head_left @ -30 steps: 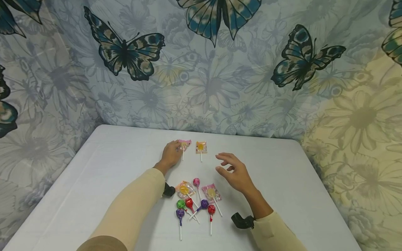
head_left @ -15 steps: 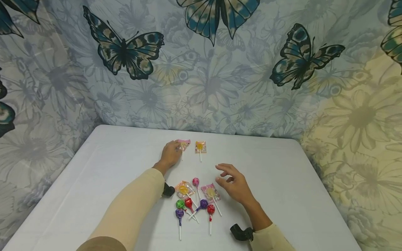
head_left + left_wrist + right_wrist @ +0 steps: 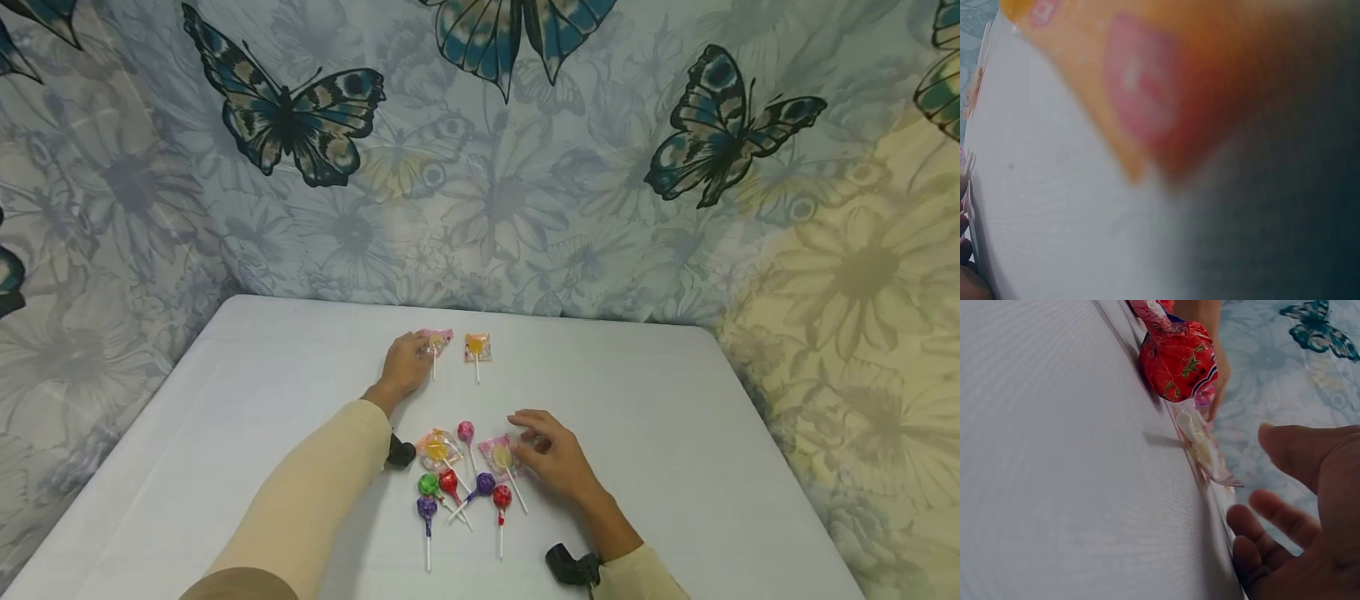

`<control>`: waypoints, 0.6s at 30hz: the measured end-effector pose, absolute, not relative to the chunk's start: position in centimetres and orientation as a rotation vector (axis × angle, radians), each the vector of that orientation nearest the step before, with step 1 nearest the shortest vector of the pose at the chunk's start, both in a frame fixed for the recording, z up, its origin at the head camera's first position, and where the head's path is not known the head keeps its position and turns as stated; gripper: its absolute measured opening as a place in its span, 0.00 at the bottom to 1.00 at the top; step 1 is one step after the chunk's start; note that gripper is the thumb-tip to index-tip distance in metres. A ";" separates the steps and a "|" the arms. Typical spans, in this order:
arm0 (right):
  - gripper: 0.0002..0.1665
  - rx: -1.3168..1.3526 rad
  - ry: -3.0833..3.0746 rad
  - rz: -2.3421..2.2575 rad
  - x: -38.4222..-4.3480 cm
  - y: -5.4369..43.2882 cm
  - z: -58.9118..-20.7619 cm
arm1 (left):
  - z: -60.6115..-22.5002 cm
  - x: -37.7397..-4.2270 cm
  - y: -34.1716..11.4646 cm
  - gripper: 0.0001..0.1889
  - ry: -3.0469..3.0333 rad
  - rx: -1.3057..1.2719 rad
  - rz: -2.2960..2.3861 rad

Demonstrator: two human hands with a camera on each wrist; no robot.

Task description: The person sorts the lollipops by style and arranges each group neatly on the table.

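At the far side of the table my left hand (image 3: pixel 405 364) holds the left edge of a flat lollipop in a pink clear wrapper (image 3: pixel 437 342); the fingertips are partly hidden. My right hand (image 3: pixel 553 454) hovers at the right of the pile, thumb and fingers apart, holding nothing. Nearest to it lies another pink-wrapped flat lollipop (image 3: pixel 501 455). In the right wrist view, the right hand (image 3: pixel 1310 512) is apart from that lollipop (image 3: pixel 1200 447), and a red round lollipop (image 3: pixel 1180 362) is close by. An orange wrapper (image 3: pixel 1141 81) blurs across the left wrist view.
An orange-wrapped flat lollipop (image 3: pixel 477 347) lies right of the left hand. The near pile also has an orange-wrapped one (image 3: pixel 437 450), a pink ball lollipop (image 3: pixel 466 431), a green one (image 3: pixel 428 484), and purple (image 3: pixel 427 507) and red ones (image 3: pixel 502 497) on the white table (image 3: pixel 660 433).
My right hand has come down and nearer, toward the pink-wrapped lollipop in the pile. The left hand stays at the far lollipop. The whole view has shifted slightly.
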State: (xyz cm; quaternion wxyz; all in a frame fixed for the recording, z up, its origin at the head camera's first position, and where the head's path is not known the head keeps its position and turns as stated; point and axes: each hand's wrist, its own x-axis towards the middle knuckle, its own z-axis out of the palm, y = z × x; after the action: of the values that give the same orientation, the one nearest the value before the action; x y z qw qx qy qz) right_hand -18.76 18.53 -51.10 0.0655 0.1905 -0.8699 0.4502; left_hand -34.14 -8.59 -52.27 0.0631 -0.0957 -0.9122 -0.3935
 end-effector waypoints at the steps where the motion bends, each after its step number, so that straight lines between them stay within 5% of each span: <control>1: 0.23 0.572 -2.633 1.359 -18.7 18.6 -51.1 | -52.3 -34.2 -8.6 0.20 -2.750 -0.294 -1.185; 18: 0.19 0.639 -2.837 1.076 -18.4 18.0 -51.6 | -52.3 -34.4 -8.7 0.19 -2.746 -0.294 -1.183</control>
State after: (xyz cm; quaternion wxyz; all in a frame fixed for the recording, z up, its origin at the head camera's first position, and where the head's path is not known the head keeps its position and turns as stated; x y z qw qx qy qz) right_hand -18.36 18.03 -51.57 0.0202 0.2061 -0.9147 0.3470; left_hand -34.42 -8.66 -52.28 0.0687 -0.0976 -0.9119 -0.3928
